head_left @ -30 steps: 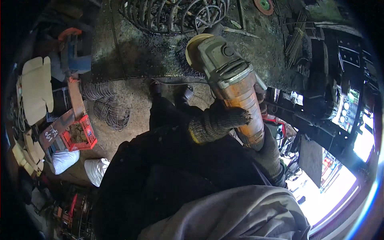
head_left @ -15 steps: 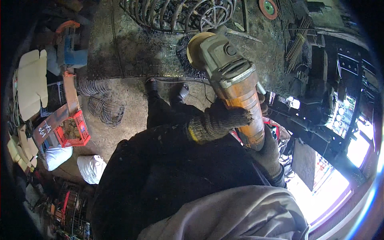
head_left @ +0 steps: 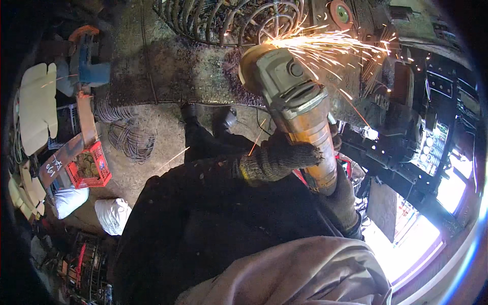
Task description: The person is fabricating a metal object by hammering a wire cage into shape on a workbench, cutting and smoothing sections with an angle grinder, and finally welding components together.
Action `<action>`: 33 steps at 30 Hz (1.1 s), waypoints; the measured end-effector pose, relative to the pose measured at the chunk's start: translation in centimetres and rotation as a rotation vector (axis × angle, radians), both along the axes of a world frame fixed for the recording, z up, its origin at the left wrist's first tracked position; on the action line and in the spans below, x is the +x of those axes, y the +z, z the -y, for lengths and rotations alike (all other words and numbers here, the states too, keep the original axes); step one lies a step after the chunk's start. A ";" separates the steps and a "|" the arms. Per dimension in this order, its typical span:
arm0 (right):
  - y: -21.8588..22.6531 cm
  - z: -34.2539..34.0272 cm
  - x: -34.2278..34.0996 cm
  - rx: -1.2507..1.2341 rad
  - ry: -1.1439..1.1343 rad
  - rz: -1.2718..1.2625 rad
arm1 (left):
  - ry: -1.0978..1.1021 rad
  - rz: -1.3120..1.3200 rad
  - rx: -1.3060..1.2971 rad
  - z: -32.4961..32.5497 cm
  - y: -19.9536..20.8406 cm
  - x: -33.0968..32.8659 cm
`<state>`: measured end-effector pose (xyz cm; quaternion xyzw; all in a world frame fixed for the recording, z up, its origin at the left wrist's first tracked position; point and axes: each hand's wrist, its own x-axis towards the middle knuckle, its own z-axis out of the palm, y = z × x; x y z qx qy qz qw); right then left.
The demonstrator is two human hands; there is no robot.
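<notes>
1. The angle grinder sits just above the picture's centre, toward one o'clock. Its grey gear head points up to twelve o'clock, and its worn orange-brown body runs down toward five o'clock.
2. The left hand, in a dark knitted glove, is wrapped around the grinder's body from the nine o'clock side, fingers clenched over the barrel.
3. The right hand, gloved too, grips the tail of the grinder at its five o'clock end. Most of it is hidden behind the tool, but it is closed on the body.
4. Sparks spray out from the grinder's head, streaking toward three o'clock across the top of the frame.
5. The disc end meets a curved metal grille of bent rods lying at twelve o'clock. The exact contact spot is lost in the glare.
6. A round grinding disc lies loose at one o'clock, just beyond the sparks.
7. The grille lies on a rusty, stained workbench.
8. At nine o'clock a red plastic crate stands on the ground, with coils of wire just beside it.
9. Two white sacks lie at about eight o'clock, below the crate.
</notes>
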<state>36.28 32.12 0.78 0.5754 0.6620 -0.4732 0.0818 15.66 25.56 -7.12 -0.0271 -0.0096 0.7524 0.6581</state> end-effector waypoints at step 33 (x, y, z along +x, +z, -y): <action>3.1 0.1 -2.3 0.241 0.402 0.089 | 0.002 0.074 0.001 0.2 0.4 0.0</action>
